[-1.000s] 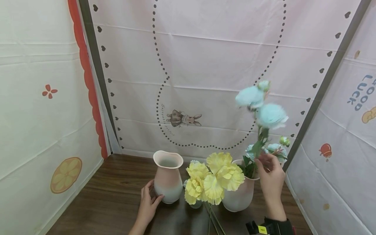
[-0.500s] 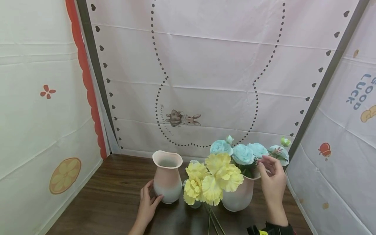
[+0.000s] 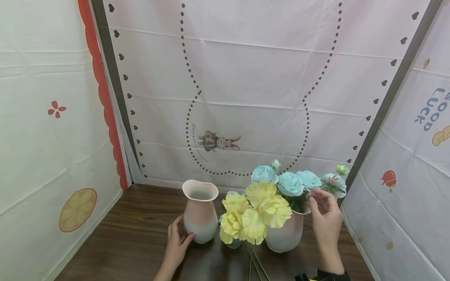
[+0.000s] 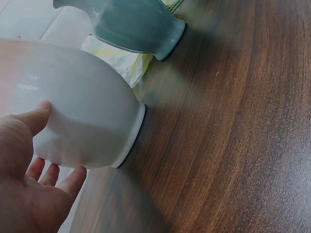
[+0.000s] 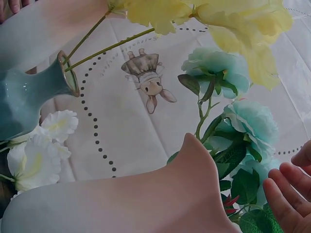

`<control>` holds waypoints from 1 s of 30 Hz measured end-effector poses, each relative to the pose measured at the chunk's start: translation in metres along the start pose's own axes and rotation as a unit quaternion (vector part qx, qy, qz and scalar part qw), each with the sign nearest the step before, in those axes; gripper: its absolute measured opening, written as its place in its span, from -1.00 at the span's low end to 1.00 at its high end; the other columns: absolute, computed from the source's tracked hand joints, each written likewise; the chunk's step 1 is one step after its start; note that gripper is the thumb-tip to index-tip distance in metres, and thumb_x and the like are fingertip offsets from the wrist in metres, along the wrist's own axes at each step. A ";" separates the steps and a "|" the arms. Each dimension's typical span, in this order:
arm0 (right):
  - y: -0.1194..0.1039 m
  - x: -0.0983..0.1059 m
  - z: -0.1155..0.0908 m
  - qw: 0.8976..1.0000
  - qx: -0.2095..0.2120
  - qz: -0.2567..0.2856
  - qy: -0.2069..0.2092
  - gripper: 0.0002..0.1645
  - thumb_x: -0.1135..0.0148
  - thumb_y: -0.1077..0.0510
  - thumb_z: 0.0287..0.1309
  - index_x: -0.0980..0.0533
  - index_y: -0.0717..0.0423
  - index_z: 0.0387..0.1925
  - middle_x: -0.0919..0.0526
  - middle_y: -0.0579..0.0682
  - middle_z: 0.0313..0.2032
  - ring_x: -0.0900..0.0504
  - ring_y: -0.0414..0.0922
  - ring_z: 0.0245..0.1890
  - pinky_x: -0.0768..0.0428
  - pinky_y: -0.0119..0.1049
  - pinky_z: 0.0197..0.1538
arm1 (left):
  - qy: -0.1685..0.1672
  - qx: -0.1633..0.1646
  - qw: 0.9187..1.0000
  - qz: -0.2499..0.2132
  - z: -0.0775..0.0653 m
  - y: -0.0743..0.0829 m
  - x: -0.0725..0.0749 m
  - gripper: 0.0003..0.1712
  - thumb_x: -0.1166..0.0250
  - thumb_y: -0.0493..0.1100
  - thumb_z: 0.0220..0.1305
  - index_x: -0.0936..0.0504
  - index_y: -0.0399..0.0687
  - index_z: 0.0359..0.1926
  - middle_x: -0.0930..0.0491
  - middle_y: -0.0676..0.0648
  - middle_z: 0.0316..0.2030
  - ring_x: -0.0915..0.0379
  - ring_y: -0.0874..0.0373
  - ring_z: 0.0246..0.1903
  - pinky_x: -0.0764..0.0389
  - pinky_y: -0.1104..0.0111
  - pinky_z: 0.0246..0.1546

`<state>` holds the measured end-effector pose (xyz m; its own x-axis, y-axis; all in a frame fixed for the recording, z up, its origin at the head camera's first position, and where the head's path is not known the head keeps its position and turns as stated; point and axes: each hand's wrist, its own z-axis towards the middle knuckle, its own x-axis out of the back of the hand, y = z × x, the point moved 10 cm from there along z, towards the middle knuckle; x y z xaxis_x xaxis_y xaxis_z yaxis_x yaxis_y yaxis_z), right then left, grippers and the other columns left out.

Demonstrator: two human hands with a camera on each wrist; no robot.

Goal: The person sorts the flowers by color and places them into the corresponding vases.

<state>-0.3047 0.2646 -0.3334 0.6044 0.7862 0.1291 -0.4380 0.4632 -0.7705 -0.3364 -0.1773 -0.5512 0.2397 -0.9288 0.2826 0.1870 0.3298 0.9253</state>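
Note:
My left hand [image 3: 177, 246] holds the lower side of a pink-and-white vase [image 3: 201, 214], thumb and fingers spread around its curve; in the left wrist view the vase [image 4: 82, 107] shows nothing but its belly and base. My right hand [image 3: 326, 214] is beside the blue flowers [image 3: 291, 184], fingers loosely bent and holding nothing. These flowers stand in a second pink-and-white vase [image 3: 286, 234], partly hidden by yellow flowers [image 3: 258, 212]. In the right wrist view the fingers [image 5: 284, 199] are close to the green leaves, just beyond the vase's wavy rim.
A teal vase [image 5: 29, 99] between the two pink ones bears the yellow flowers. White flowers [image 5: 39, 158] lie beside it, and thin green stems [image 3: 258, 265] reach toward the front. Printed cloth walls [image 3: 246, 78] enclose the dark wooden table [image 3: 123, 238].
The blue flowers held high a second ago have dropped into the right vase, and my right hand has let go, shifting slightly down. My left hand stays on its vase.

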 end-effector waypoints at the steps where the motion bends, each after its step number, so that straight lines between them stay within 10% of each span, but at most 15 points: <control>1: 0.001 0.000 0.000 1.000 0.000 0.001 -0.001 -0.77 -0.22 0.41 0.26 -0.55 0.35 -0.04 -0.63 -0.22 -0.25 -0.63 -0.50 -0.25 -0.62 -0.74 -0.19 | 0.001 -0.001 1.000 0.000 0.000 0.000 0.000 -0.12 -0.34 -0.27 0.30 -0.01 -0.21 0.47 -0.01 -0.37 0.34 -0.04 -0.44 0.42 -0.45 -0.25 0.25; 17: 0.007 -0.002 -0.007 1.000 0.002 0.007 -0.008 -0.77 -0.22 0.45 0.23 -0.55 0.37 -0.07 -0.61 -0.34 -0.28 -0.64 -0.55 -0.26 -0.63 -0.74 -0.19 | -0.007 0.015 1.000 -0.001 0.001 -0.003 -0.002 -0.12 -0.33 -0.27 0.31 0.01 -0.21 0.47 0.02 -0.36 0.36 -0.03 -0.40 0.44 -0.44 -0.22 0.28; 30: 0.011 -0.010 -0.019 0.999 -0.017 0.007 -0.028 -0.80 -0.24 0.41 0.25 -0.57 0.33 -0.08 -0.71 0.18 -0.22 -0.63 -0.55 -0.27 -0.64 -0.72 -0.21 | -0.008 0.015 1.000 -0.002 0.001 -0.002 -0.002 -0.12 -0.32 -0.30 0.31 0.02 -0.21 0.47 0.03 -0.37 0.36 -0.03 -0.40 0.44 -0.44 -0.21 0.28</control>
<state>-0.3024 0.2540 -0.3550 0.5596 0.8145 0.1529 -0.4219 0.4388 -0.7934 -0.3381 -0.1767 -0.5537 0.2242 -0.9325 0.2832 0.1582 0.3215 0.9336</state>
